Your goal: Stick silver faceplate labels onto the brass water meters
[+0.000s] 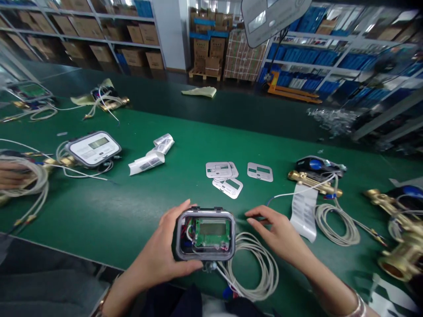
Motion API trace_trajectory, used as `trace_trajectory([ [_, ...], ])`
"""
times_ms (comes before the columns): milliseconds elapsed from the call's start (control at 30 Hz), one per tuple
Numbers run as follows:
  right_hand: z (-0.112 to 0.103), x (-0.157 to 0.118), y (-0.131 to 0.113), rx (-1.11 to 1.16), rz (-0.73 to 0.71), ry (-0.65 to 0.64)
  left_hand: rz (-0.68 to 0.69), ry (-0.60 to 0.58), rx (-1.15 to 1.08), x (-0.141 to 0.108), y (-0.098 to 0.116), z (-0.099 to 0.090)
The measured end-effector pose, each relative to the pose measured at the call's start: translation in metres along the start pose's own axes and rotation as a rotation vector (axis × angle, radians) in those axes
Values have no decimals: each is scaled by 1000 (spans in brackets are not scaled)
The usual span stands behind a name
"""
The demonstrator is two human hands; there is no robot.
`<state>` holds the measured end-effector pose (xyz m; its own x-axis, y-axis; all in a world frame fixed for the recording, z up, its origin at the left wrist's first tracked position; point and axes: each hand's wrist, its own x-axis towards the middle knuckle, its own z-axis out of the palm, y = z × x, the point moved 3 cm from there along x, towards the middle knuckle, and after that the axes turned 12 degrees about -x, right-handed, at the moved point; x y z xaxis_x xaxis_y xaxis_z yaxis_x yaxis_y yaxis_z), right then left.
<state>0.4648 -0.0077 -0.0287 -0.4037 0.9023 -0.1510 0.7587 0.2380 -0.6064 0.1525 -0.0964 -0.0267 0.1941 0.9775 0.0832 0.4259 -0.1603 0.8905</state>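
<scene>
My left hand (168, 246) is wrapped around the left side of an electronic meter (211, 233), thumb below and fingers at the back. Through the meter's clear cover I see a green circuit board and a grey display. To the right of the meter, my right hand (274, 231) has its index finger and thumb a little apart, with nothing visible between them. A coil of pale cable (261, 268) lies below and between the hands. Beyond the meter are several overlapping faceplate labels (228, 187), with a single label (260, 172) to their right.
A finished-looking meter (94, 149) and a curled label strip (147, 163) lie left. Another person's hand (13, 176) is at the left edge. Brass-bodied meters (313, 180) and a label sheet (304, 211) are right. A large faceplate (271, 20) hangs at the top.
</scene>
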Motion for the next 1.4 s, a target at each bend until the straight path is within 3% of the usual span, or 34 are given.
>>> trace_trajectory([
  [167, 8, -11, -9, 133, -44, -123, -13, 42, -41, 7, -6, 1],
  [367, 12, -25, -40, 386, -229, -180, -75, 154, -627, 24, -22, 3],
  [433, 11, -30, -53, 413, -286, -143, -83, 193, -787, 28, -23, 4],
  [533, 4, -37, -77, 267, -414, 3, -176, 221, -964, 29, -21, 7],
  [633, -4, -44, -98, 97, -568, 147, -263, 233, -974, 24, -20, 9],
  [767, -10, -50, -111, 29, -673, 200, -270, 254, -922, 18, -19, 9],
  [1000, 5, -34, -90, 19, -507, 254, -115, 341, -857, 23, -4, -5],
  [1167, 18, -9, -55, -65, -337, 177, -26, 512, -616, 29, -21, -27],
  [1267, 18, 4, -42, -93, -277, 137, -66, 448, -495, 23, -34, -30],
  [1400, 14, 25, -42, -96, -295, 145, -133, 314, -494, 12, -37, -39],
])
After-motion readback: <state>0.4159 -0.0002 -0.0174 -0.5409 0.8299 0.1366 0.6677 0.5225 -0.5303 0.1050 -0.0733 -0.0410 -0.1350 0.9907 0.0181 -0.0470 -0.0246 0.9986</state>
